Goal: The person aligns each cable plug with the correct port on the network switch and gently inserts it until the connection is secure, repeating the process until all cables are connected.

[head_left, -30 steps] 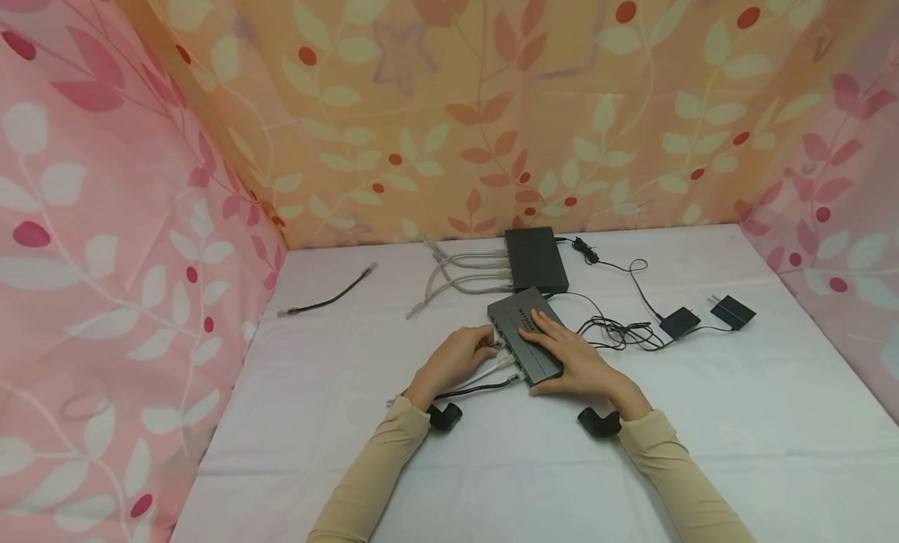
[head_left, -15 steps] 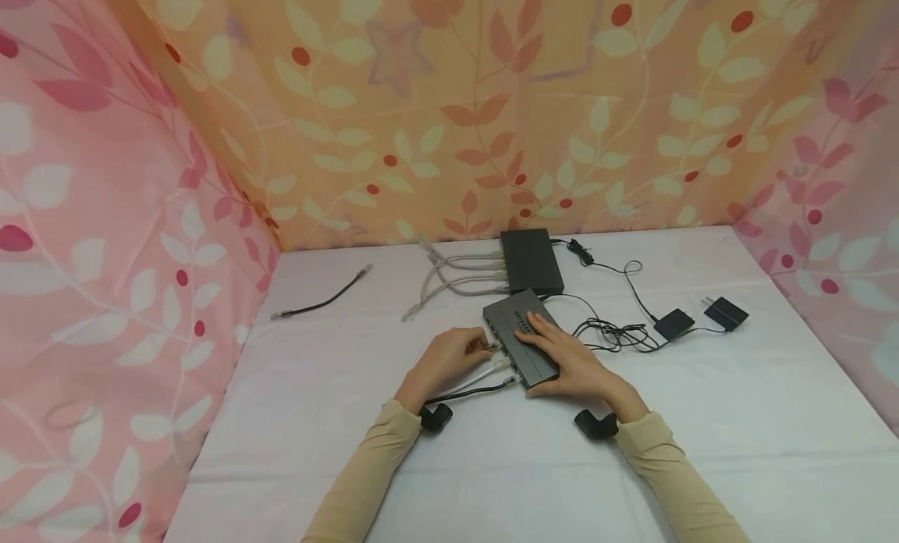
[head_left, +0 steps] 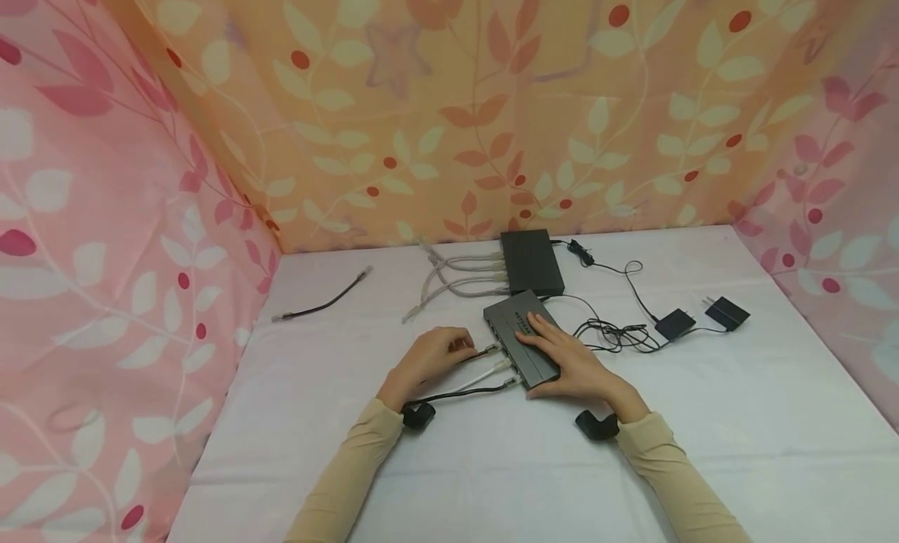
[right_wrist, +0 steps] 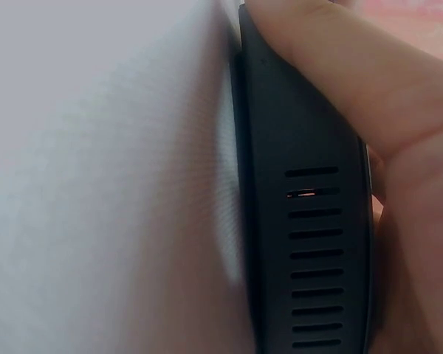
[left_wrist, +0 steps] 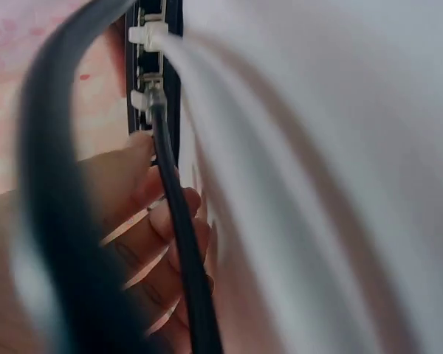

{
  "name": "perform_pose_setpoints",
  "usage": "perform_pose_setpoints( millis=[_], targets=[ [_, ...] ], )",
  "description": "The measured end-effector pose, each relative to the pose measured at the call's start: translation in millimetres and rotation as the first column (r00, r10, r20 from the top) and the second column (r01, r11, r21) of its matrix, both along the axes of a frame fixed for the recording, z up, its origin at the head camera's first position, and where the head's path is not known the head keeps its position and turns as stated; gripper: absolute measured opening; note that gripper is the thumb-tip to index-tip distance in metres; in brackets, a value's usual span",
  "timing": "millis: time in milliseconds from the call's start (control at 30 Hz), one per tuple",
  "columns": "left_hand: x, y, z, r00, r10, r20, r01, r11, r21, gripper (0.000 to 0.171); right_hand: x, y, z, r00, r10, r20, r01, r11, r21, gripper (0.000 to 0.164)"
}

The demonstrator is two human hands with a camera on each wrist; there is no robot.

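A grey Netgear network switch (head_left: 532,348) lies tilted on the table. Plugged into its left side are two short black Ethernet cables (head_left: 460,393) with a white Ethernet cable (head_left: 479,377) between them. My right hand (head_left: 574,361) holds the switch, fingers spread over the top and thumb along the near edge; the right wrist view shows the thumb on the vented side (right_wrist: 315,251). Just left of the ports is my left hand (head_left: 431,357), its fingers loosely bent beside the far black cable (left_wrist: 179,214). No pinch on that cable shows in the left wrist view.
Behind stands a second black switch (head_left: 531,262) with several grey cables (head_left: 456,282) plugged in. A loose short black cable (head_left: 323,303) lies at left. Two power adapters (head_left: 674,324) and tangled black cords (head_left: 618,335) lie at right. Patterned cloth (head_left: 393,137) encloses the table.
My left hand has drawn back leftward from the ports, letting go of the far black cable's plug, which stays in the switch. My right hand keeps its place on the switch.
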State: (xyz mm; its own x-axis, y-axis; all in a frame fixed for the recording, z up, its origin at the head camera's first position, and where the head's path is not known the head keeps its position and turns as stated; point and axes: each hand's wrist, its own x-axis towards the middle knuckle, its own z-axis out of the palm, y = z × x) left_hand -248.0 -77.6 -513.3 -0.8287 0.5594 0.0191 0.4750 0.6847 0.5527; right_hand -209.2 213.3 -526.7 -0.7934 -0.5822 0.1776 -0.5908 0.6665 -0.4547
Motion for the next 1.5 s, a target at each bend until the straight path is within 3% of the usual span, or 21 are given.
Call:
perform_pose_setpoints(
  millis=[200, 400, 767, 933, 1133, 1500],
  targets=[
    [-4.7, -16.8, 9.4, 1.000, 0.012, 0.001, -0.012, 1.000, 0.010, 0.011, 0.7, 0.3, 0.6, 1.000, -0.007, 0.009, 0.007, 1.000, -0.005, 0.098],
    [-16.2, -30.3, 22.0, 0.998, 0.048, -0.026, -0.048, 0.999, 0.014, 0.012, 0.3, 0.7, 0.1, 1.000, -0.011, 0.013, 0.011, 1.000, -0.006, 0.099],
    [-40.5, -64.1, 26.1, 0.986, 0.147, -0.074, -0.148, 0.989, -0.015, 0.010, 2.0, 0.3, -1.3, 1.000, -0.002, 0.004, 0.002, 1.000, -0.002, 0.098],
    [-54.5, -82.8, 22.0, 0.969, 0.201, -0.141, -0.205, 0.979, -0.014, 0.012, 2.2, 0.2, -1.9, 1.000, -0.009, 0.015, 0.009, 1.000, -0.016, 0.097],
    [-66.6, -106.1, 10.2, 0.937, 0.269, -0.224, -0.273, 0.962, 0.013, 0.011, 5.0, -0.9, -2.8, 1.000, -0.010, -0.008, 0.010, 1.000, -0.018, 0.098],
    [-74.7, -133.6, 2.0, 0.895, 0.407, -0.185, -0.401, 0.913, 0.067, 0.016, 5.8, -2.5, 0.0, 1.000, -0.011, -0.005, 0.011, 1.000, -0.017, 0.098]
  ],
)
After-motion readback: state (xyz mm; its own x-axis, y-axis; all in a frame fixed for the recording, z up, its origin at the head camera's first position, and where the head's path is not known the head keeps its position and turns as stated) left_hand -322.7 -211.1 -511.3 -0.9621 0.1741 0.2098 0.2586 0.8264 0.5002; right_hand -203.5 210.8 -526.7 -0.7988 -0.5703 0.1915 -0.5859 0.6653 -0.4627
